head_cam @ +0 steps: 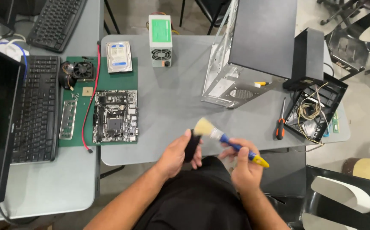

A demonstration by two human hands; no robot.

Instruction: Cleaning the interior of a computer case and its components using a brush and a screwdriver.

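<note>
Grey table (pixel 172 98) in a workshop, PC parts all over it. Near edge, middle: the left hand (pixel 178 155) is wrapped around a small black part (pixel 192 147), and the right hand (pixel 244 166) grips a brush (pixel 229 142) by its blue and yellow handle — bristles touching the top of that black part. Far right sits an open computer case (pixel 253 47); a screwdriver (pixel 280 123) lies just right of the brush. Left side — a motherboard (pixel 115 116) on a green mat (pixel 108 81), with a hard drive (pixel 119 56) further back and a power supply (pixel 160 40) beside that.
</note>
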